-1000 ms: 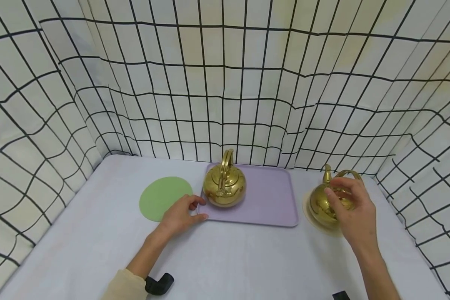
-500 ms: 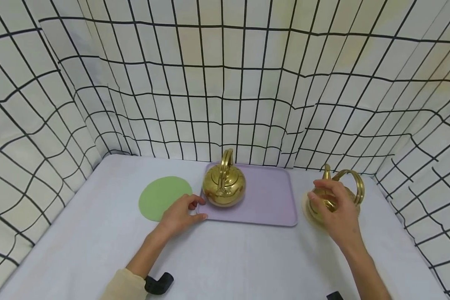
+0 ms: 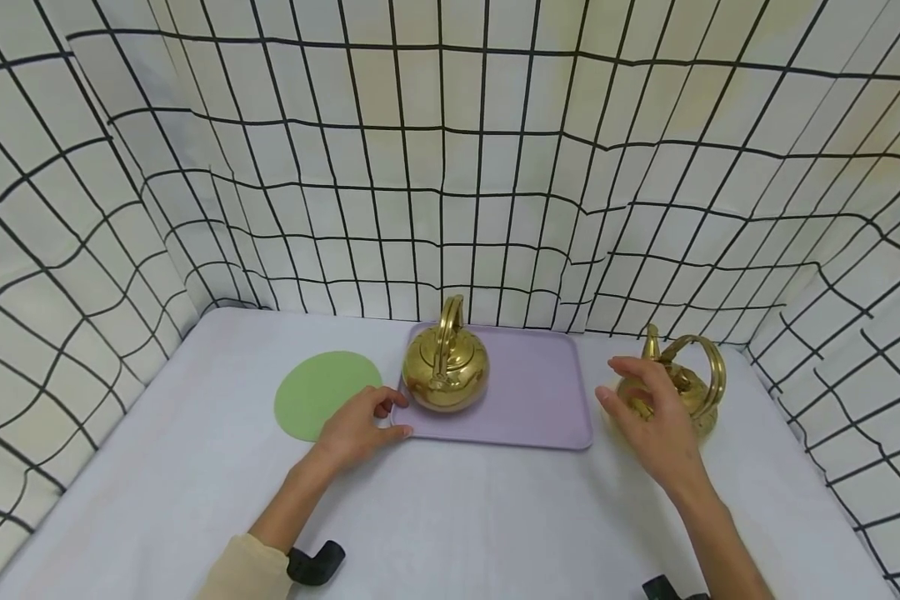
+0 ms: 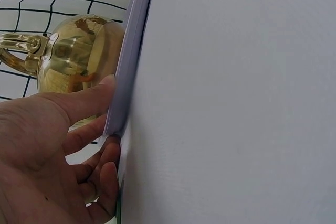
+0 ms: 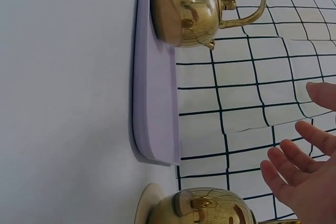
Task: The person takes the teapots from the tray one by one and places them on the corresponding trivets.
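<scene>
Since a second ago, the right hand (image 3: 656,421) is drawing back toward the near edge, off the right kettle (image 3: 682,392), with its fingers now loose and straight and holding nothing; the kettle's handle is now standing clear of the hand. That kettle is sitting on a pale coaster (image 5: 143,207) near the counter's far right corner, just beside the tray's right edge, and the hand is hovering close in front of it; whether a fingertip is touching the brass I cannot tell.

The left hand (image 3: 360,429) is staying put, pinching the near left corner of the tray (image 3: 540,400), thumb on top of the rim and fingers curled below it. The left kettle (image 3: 445,373) is standing upright on the tray's left end, handle raised, close behind the thumb.

The counter (image 3: 457,517) is wearing a pale lilac cloth, and a white curtain (image 3: 450,167) with a black grid is closing it in along the back and both sides. A green mat (image 3: 322,404) is lying flat left of the tray, just beside the left hand. Nothing is standing between the right kettle and the tray.
</scene>
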Demonstrator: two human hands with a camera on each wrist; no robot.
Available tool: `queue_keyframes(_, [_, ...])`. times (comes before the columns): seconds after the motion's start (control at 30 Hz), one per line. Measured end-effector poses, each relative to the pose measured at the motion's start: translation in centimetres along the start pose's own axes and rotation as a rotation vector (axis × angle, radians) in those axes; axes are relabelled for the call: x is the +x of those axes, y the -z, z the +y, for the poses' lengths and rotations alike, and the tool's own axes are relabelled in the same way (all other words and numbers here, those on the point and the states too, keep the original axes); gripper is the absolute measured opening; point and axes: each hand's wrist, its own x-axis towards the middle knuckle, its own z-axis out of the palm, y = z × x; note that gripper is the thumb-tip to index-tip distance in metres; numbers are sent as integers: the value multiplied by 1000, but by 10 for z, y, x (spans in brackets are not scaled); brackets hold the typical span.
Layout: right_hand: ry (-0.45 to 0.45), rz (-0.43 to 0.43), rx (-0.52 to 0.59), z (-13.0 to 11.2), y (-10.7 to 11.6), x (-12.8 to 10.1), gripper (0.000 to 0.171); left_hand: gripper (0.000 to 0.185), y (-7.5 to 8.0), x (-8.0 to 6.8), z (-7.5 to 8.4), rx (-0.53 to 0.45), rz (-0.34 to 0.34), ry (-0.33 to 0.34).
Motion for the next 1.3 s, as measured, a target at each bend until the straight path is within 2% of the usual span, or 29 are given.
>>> queue_keyframes(0.4, [-44,-102,-6,-2,-9,3,48,36,1,-1,0,-4,2,7])
queue_keyframes(0.77, [-90,-210,21,1,-16,5,61,35,0,0,1,1,4,10])
queue_keyframes(1.3, [-102,-284,-19,7,-26,4,68,35,-3,1,-1,9,9,7])
